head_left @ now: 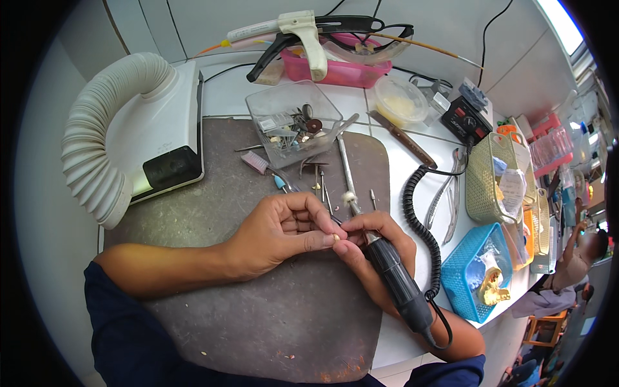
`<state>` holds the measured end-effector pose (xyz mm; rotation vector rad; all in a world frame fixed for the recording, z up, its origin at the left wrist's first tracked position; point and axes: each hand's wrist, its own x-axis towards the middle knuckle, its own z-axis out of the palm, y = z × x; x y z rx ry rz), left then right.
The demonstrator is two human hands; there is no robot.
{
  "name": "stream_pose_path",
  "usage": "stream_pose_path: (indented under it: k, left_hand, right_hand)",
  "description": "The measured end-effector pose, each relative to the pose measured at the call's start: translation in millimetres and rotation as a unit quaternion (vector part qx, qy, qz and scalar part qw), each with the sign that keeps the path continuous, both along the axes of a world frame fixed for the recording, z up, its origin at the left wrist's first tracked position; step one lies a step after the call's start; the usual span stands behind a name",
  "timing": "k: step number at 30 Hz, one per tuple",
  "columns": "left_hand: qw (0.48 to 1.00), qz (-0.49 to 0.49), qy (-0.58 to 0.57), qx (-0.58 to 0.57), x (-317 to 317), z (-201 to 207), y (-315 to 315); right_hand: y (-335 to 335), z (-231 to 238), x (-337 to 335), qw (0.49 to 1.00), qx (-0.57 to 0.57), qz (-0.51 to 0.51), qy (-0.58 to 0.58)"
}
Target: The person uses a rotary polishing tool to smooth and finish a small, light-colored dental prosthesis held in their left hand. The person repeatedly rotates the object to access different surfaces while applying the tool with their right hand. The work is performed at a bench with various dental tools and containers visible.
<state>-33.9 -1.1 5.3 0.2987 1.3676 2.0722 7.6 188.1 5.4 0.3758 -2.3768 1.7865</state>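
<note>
The handpiece [396, 274] is matt black plastic — the mat [271, 322] dull and scuffed, the brown handle [411, 145] wooden.

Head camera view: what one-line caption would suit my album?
Over a dark mat, the left hand pinches a small pale piece while the right hand holds a corded black handpiece.

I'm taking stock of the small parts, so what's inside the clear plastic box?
The clear plastic box holds a jumble of slim metal pieces, a reddish-brown disc and a few small pale bits. Whatever lies beneath the jumble is covered and can't be seen.
</note>
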Motion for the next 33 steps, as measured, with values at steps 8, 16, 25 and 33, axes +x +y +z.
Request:
stream_pose_path:
  k: [8, 16, 25, 33]
  left_hand:
    - [1.000, -0.005, 0.022, -0.016, 0.4, 0.7, -1.6]
    - [1.000, -0.014, 0.026, 0.002, 1.0, 1.9, -1.7]
    - [1.000, -0.014, 0.016, 0.013, 2.5, 1.8, -2.0]
    - [1.000, -0.005, 0.001, 0.022, 0.8, -0.1, -2.0]
  right_hand:
    - [1.1, 0.4, -1.0, 1.000, 0.004, 0.010, 0.020]
    - [0.9, 0.6, 0.2, 1.000, 0.001, 0.008, -0.004]
    - [0.6, -2.8, 2.8, 0.998, -0.042, 0.001, -0.036]
    - [8.8, 4.4, 5.3, 0.997, -0.016, -0.028, 0.074]
